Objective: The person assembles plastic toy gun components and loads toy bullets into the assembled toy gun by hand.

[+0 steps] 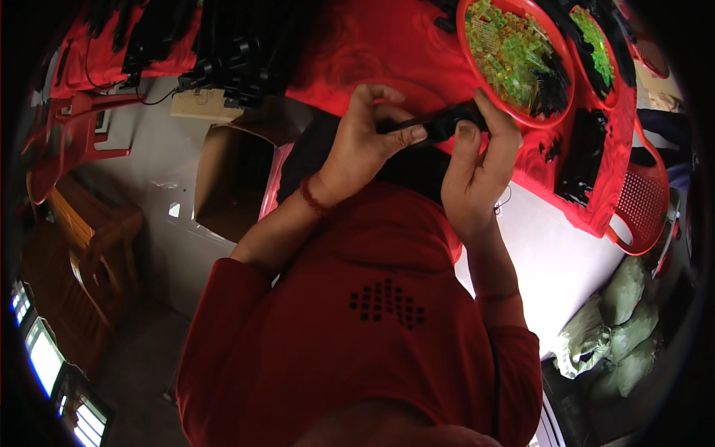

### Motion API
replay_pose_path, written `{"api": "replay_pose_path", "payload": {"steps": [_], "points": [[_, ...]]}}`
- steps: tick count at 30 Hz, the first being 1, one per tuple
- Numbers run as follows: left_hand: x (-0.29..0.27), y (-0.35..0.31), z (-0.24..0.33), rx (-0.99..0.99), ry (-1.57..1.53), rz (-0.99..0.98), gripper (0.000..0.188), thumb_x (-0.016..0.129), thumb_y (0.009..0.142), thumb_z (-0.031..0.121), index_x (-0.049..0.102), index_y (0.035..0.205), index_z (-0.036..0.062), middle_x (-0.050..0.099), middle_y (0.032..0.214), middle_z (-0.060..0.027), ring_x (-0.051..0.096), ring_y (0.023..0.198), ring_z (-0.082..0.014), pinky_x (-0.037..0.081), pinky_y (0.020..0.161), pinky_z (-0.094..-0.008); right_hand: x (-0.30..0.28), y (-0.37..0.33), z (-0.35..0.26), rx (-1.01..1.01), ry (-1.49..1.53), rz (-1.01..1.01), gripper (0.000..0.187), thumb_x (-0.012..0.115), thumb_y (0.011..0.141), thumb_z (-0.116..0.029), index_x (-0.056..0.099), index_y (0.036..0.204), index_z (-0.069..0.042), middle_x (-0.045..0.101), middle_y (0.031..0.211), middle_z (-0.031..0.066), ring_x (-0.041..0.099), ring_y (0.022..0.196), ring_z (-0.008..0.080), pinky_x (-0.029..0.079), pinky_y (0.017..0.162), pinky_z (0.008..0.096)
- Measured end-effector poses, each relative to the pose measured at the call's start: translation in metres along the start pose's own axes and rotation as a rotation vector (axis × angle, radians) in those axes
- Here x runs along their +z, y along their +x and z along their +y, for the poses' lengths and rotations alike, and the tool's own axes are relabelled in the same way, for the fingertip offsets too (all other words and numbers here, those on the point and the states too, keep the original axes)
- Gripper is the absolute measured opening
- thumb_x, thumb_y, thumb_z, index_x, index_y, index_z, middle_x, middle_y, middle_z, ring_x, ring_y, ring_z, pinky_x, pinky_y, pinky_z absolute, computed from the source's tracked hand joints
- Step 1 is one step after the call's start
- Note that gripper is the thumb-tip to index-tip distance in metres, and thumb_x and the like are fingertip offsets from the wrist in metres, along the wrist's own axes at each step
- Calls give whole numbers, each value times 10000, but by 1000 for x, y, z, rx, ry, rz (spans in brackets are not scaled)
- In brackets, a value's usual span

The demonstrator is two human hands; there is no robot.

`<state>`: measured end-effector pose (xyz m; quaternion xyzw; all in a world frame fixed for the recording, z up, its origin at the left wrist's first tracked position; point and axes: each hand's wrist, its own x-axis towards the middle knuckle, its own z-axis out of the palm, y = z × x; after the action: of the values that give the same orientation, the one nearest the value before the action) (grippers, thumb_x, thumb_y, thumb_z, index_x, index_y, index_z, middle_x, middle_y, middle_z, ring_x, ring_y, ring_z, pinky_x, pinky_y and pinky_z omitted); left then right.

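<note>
A small, elongated black plastic piece point(445, 125) is held level between my two hands, over the near edge of the red-covered table. My left hand point(365, 138) grips its left end, with the thumb pressed along the near side. My right hand point(480, 156) has its other end between thumb and forefinger. Its exact kind is too dark to make out. Beyond my right hand stands a round red basin point(567, 63) filled with small yellow-green translucent pieces point(514, 52) and some black ones point(547, 91).
Black parts point(231, 67) are heaped at the table's far left. A second red basin point(612, 93) stands at the right. An open cardboard box point(216, 175) sits on the floor at left, near a red plastic chair point(89, 141). Stuffed sacks point(622, 335) lie at lower right.
</note>
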<state>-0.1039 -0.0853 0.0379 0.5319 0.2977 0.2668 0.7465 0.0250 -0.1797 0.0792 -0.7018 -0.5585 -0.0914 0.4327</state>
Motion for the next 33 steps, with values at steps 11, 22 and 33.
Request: {"api": "replay_pose_path", "payload": {"steps": [11, 22, 33], "points": [[-18, 17, 19, -151, 50, -328, 225, 583, 919, 1, 520, 1132, 34, 645, 977, -67, 605, 840, -108, 512, 761, -261, 7, 11, 28, 367, 260, -8, 210, 458, 1050, -123, 542, 1174, 24, 561, 908, 58, 521, 812, 115, 456, 731, 271], [-18, 25, 19, 130, 481, -160, 216, 597, 901, -12, 564, 1113, 8, 641, 1015, -97, 632, 877, -166, 510, 781, -305, 2, 22, 49, 501, 333, -43, 224, 541, 1015, -168, 616, 1149, -4, 641, 951, 83, 610, 844, 164, 478, 772, 320], [-6, 43, 23, 415, 1194, 166, 191, 677, 804, 26, 661, 992, 57, 626, 976, -135, 608, 905, -341, 493, 833, -431, -13, 34, 114, 266, -867, -215, 258, 675, 869, -377, 678, 974, -141, 680, 882, 53, 658, 865, 254, 356, 817, 438]]}}
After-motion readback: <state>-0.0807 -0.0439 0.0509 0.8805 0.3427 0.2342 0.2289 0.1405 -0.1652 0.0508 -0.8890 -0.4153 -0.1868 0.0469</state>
